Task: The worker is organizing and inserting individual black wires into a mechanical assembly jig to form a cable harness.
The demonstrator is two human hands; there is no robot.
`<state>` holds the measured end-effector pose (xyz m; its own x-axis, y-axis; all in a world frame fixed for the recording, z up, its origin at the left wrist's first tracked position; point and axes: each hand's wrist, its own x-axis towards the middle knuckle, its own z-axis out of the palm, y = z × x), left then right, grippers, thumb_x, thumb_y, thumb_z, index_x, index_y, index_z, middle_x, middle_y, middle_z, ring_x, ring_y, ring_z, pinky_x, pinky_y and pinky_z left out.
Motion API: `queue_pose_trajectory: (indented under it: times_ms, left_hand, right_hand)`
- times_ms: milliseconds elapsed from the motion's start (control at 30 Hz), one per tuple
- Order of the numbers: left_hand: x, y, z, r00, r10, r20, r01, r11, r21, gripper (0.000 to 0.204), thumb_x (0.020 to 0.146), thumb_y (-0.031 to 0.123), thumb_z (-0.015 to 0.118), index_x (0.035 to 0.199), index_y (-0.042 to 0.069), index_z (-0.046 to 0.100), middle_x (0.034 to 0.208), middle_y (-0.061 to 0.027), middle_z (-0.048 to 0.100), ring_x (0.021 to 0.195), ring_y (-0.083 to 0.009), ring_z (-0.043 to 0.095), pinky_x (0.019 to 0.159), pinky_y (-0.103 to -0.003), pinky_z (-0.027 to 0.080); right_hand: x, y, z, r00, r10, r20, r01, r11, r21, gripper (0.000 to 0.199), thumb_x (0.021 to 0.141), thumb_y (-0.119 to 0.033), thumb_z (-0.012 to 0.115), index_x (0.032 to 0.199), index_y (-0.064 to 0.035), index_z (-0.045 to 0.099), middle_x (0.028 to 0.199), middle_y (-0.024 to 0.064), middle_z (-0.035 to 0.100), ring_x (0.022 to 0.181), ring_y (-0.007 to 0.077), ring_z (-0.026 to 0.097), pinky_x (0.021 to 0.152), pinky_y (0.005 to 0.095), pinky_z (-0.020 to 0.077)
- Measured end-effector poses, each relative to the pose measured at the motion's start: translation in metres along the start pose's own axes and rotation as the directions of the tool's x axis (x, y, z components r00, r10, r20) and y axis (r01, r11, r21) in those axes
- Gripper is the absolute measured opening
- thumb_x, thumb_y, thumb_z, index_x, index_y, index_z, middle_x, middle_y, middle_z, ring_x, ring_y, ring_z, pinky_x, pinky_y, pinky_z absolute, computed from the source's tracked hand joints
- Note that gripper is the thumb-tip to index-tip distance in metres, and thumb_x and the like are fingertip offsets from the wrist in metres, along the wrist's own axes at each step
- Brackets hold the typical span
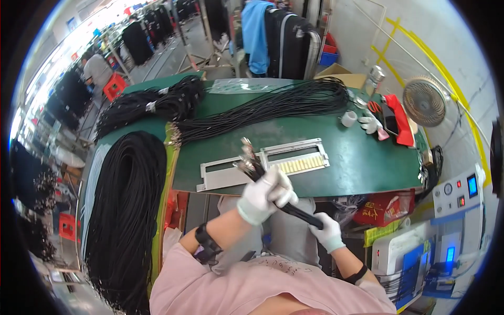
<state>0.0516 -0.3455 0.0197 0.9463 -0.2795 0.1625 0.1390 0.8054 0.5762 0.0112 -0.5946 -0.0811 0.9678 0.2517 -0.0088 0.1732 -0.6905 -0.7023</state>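
Note:
My left hand (265, 194), in a white glove, is closed round a bundle of black cables (299, 212) close to their shiny metal ends (249, 157), which point up and away from me. Lower down and to the right, my gloved right hand (329, 233) grips the same bundle. The cable ends are above a pale metal fixture plate (226, 179) on the table. That fixture has rectangular cut-outs and a row of yellowish blocks (302, 165) on its right part. Motion blurs the left glove and the metal ends slightly.
On the green table (362, 163) lie a long bundle of black cables (262, 110) and a tied coil (152, 107). More black cables (128, 210) hang at the left. A fan (424, 101), a spare glove (370, 124) and a white cup (348, 118) are at right. A control box (459, 191) stands lower right.

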Motion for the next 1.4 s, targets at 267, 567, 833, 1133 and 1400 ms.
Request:
queue_pose_trajectory:
  times_ms: [267,567,833,1133,1400]
  left_hand:
    - [-0.043,0.077,-0.064,0.875,0.189,-0.445,-0.174,0.982,0.076,0.046,0.099,0.048,0.041,0.081,0.01,0.059,0.053,0.0013,0.04,0.06,-0.0202,0.05,0.078,-0.045,0.048]
    - [-0.004,0.163,-0.108,0.737,0.276,-0.617,-0.179,0.96,0.215,0.06,0.09,0.057,0.053,0.1,-0.001,0.063,0.089,-0.0129,0.064,0.094,-0.0302,0.062,0.087,-0.046,0.051]
    - [-0.028,0.168,-0.17,0.88,0.033,-0.475,0.472,0.074,0.879,0.064,0.084,0.039,0.068,0.134,0.004,0.047,0.129,-0.0186,0.053,0.115,-0.0335,0.054,0.097,-0.046,0.045]
    - [0.014,0.172,-0.163,0.987,0.14,-0.075,0.158,-0.905,0.395,0.093,0.065,0.021,0.074,0.146,0.011,0.03,0.149,-0.0218,0.027,0.139,-0.0376,0.024,0.115,-0.046,0.017]
    - [0.094,0.201,-0.168,0.903,-0.042,-0.427,0.112,-0.937,0.33,0.095,0.067,0.022,0.071,0.149,0.009,0.024,0.146,-0.0194,0.036,0.136,-0.0325,0.032,0.112,-0.045,0.024]
  right_hand:
    - [0.041,-0.036,-0.111,0.961,-0.223,-0.164,0.111,0.853,-0.51,0.025,0.063,0.001,0.063,0.085,-0.0097,0.061,0.086,0.0122,0.063,0.083,0.0343,0.06,0.074,0.0414,0.0477]
    - [0.243,-0.185,-0.159,0.589,-0.795,-0.142,0.434,0.46,-0.775,0.028,0.066,0.003,0.059,0.091,-0.0083,0.059,0.084,0.0123,0.059,0.084,0.034,0.056,0.078,0.0429,0.0435]
    - [0.325,-0.089,-0.02,0.911,-0.363,0.195,0.374,0.527,-0.763,0.068,0.071,-0.034,0.072,0.132,-0.0159,0.048,0.135,0.0152,0.047,0.131,0.034,0.037,0.11,0.0539,0.0221]
    - [0.268,-0.04,-0.028,0.828,-0.554,-0.092,0.425,0.725,-0.542,0.063,0.074,-0.029,0.073,0.131,-0.0103,0.051,0.134,0.0166,0.049,0.13,0.036,0.038,0.11,0.0498,0.0253]
    - [0.218,0.025,-0.045,0.814,-0.508,-0.282,0.336,0.808,-0.484,0.05,0.079,-0.023,0.07,0.123,-0.0039,0.056,0.126,0.0168,0.055,0.124,0.0369,0.045,0.108,0.0485,0.0301]
